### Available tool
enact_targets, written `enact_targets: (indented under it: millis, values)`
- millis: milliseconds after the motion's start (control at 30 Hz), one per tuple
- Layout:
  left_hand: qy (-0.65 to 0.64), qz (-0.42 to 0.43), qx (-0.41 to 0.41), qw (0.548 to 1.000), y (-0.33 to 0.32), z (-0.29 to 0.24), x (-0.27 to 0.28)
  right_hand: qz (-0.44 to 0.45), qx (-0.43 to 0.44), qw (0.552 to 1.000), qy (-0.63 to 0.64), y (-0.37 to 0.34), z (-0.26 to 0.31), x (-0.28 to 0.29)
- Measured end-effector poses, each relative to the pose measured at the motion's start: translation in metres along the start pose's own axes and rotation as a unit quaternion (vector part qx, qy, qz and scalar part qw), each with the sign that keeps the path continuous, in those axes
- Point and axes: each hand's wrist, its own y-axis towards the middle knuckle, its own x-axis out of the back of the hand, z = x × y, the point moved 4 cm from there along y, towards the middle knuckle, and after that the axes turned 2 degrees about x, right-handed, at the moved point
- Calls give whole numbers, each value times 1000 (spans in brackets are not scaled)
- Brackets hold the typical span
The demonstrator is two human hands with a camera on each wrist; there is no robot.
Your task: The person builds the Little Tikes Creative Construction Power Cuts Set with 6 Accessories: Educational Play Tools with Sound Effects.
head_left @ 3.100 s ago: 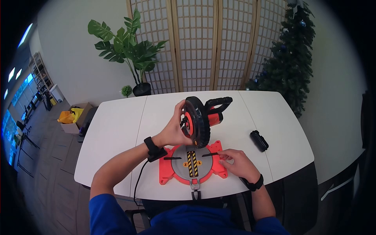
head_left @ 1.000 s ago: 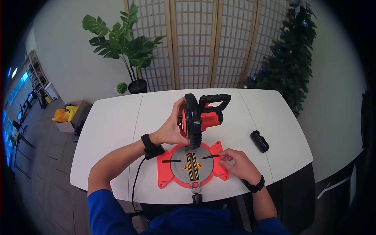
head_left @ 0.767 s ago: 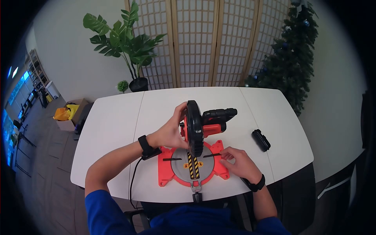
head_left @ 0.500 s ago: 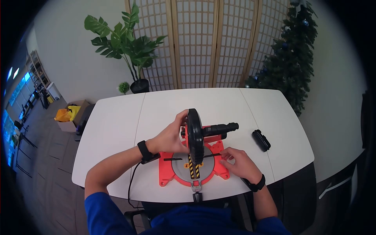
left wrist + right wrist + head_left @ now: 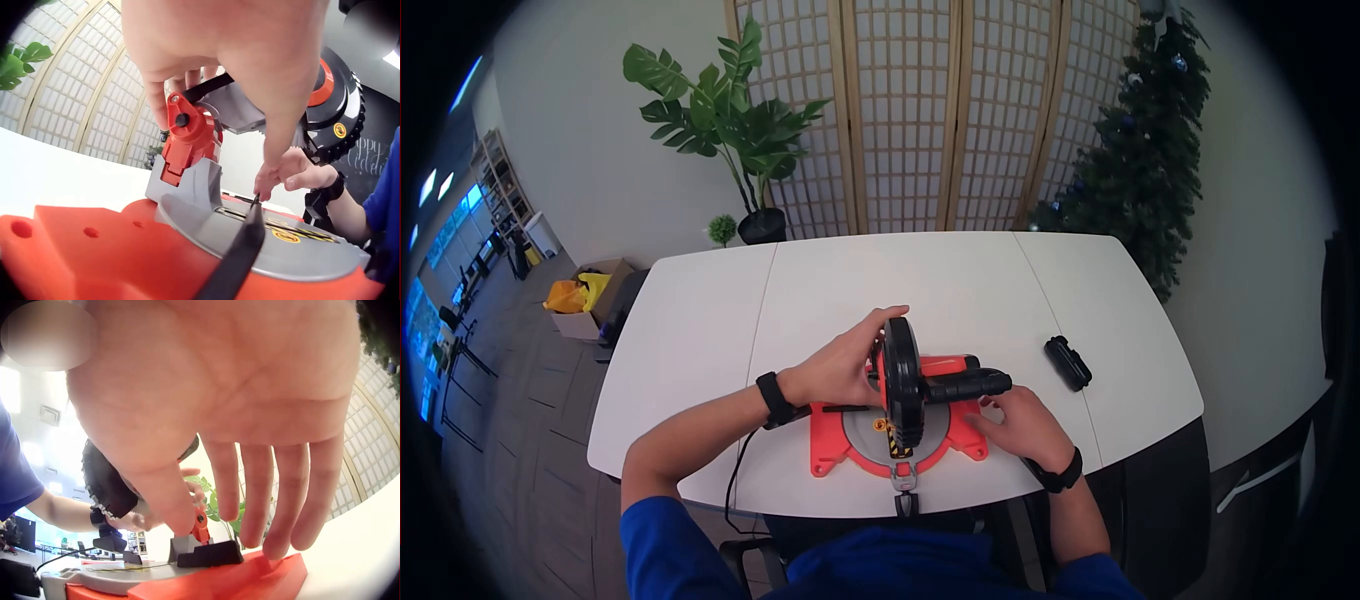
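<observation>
A toy miter saw stands near the table's front edge, its orange-red base (image 5: 830, 440) carrying a grey round turntable (image 5: 306, 253) with a yellow-and-black striped strip. Over it leans the saw head, with a black toothed blade guard (image 5: 905, 375) and a black handle (image 5: 970, 386) pointing right. My left hand (image 5: 845, 365) holds the head from the left; in the left wrist view its fingers pass behind the arm by the red hinge (image 5: 187, 137), thumb in front. At the base's right end is my right hand (image 5: 1028, 428), fingers straight, fingertips (image 5: 275, 547) against the red base.
A black case-like object (image 5: 1068, 363) lies on the white table (image 5: 690, 350) to the right. Behind stand a folding screen (image 5: 900, 120), a potted plant (image 5: 762, 225) and a decorated tree (image 5: 1135, 170). A cable (image 5: 735, 480) runs down from my left wrist.
The saw head has swung down towards the turntable, its handle dropping from upright to level. My left hand has come down with it. The right hand has stayed beside the base.
</observation>
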Motion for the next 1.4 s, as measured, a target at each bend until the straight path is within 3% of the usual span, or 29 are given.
enact_targets:
  millis: [67, 133, 167, 267, 333, 533, 800, 967, 1067, 1400]
  values:
    - [97, -50, -54, 993, -1, 0, 4, 9, -19, 999, -37, -1, 6, 6]
    - [111, -61, -64, 990, -1, 7, 9, -100, 48, 994, 13, -1, 14, 17]
    - [124, -72, -74, 987, -2, 11, 12, -100, 48, 994, 13, -2, 18, 20]
    - [83, -55, -11, 995, -5, 27, 12, -154, 91, 983, 39, -1, 34, 29]
    - [82, -61, -15, 995, -6, 24, 11, -177, 163, 969, 50, 1, 44, 31]
    - [97, -48, 9, 994, -3, 10, 16, -196, 219, 955, 41, 10, 52, 26]
    - [68, -71, -2, 995, -2, 27, 10, -199, 197, 958, 54, 17, 48, 23]
    - [26, -71, 66, 995, -4, 28, 7, -190, 194, 961, 59, 16, 46, 21]
    - [55, -79, 37, 995, -3, 24, 7, -163, 165, 971, 64, 15, 48, 25]
    - [77, -90, 44, 992, -2, 23, 5, -163, 260, 952, 3, 7, 90, 50]
